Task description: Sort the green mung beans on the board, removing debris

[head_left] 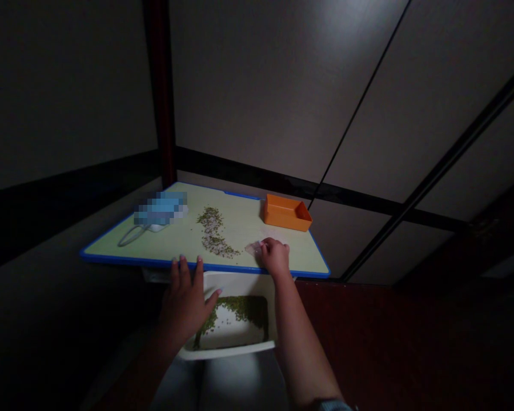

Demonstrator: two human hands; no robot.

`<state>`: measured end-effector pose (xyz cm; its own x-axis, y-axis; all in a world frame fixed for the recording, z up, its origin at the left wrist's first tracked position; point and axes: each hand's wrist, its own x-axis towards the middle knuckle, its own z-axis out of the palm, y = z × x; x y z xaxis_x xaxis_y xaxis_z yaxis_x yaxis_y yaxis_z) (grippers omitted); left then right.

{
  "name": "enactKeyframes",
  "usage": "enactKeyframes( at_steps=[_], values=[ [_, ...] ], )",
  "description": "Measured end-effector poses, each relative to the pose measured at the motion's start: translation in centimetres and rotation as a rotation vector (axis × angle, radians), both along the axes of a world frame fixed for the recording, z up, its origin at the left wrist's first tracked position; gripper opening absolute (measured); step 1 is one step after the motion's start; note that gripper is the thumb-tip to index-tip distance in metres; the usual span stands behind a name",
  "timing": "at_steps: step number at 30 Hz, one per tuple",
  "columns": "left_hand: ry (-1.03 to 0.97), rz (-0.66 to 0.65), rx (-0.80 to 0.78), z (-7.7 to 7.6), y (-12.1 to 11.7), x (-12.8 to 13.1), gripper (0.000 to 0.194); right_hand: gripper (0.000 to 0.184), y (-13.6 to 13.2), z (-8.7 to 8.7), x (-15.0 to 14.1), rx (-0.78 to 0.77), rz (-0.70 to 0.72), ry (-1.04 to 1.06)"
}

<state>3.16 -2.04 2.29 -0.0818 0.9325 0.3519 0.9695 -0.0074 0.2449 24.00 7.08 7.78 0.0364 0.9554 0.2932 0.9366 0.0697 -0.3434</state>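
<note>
The right hand (pixel 276 257), fingers drawn together, holds a small clear piece (pixel 253 248) against the yellow tabletop (pixel 240 220). The left hand (pixel 186 302), fingers spread, reaches the near blue edge, above the left side of a white bin (pixel 235 337) containing green bits (pixel 246 308). The scattered grains (pixel 214 234) lie between the hands, beyond the left fingertips and left of the clear piece. An orange box (pixel 285 214) stands beyond the right hand.

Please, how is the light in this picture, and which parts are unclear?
Head view: dim light, lower corners nearly black, soft glare high on the wall; the blue item is pixelated, and the thin scrap at the right hand is too faint to identify.
</note>
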Motion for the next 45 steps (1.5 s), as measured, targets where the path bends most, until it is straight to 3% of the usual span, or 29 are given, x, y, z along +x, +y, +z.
enactKeyframes(
  at_steps=[7,17,24,32,39,45],
  values=[
    [-0.006,-0.005,0.005,-0.1,0.0,0.0,0.077,0.026,-0.1,0.3,-0.8,-0.02,0.039,-0.057],
    [0.011,-0.015,0.005,-0.1,0.1,-0.1,0.077,0.032,1.0,0.6,-0.4,-0.019,-0.189,-0.113],
    [0.027,-0.021,0.027,-0.5,0.2,-0.2,0.078,0.033,1.6,0.7,0.4,0.068,-0.302,-0.103],
    [0.027,-0.025,0.041,-0.7,0.2,-0.2,0.078,0.026,2.1,0.1,0.2,0.143,-0.223,-0.103],
    [0.027,-0.018,0.013,-0.4,0.0,-0.1,0.077,0.024,1.3,-0.7,1.8,0.405,-0.248,0.157],
    [0.027,-0.005,0.003,-0.4,0.1,0.0,0.078,0.018,1.6,-1.2,1.4,0.294,-0.026,0.069]
  ],
)
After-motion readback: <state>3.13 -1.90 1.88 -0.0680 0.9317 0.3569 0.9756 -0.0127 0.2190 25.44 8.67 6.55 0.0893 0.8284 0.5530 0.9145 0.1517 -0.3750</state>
